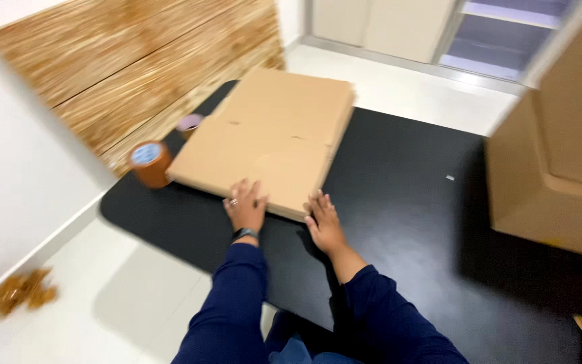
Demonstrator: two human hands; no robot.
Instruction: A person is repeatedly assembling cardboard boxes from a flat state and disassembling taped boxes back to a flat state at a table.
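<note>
Cardboard, a flattened stack (pixel 271 135) on the black counter (pixel 399 202), looks stiff yet light; left hand (pixel 246 205) and right hand (pixel 325 222) rest splayed-fingered on its near edge, beside tape rolls (pixel 149 162).

Left arm: reaches forward, in a dark blue sleeve, with a dark band at the wrist.
Left hand (pixel 245 204): palm down, fingers spread flat, a ring on one finger.
Right arm: reaches forward beside the left, sleeve pushed back from the wrist.
Right hand (pixel 324 222): palm down, fingers extended and slightly spread, near the left hand.
</note>
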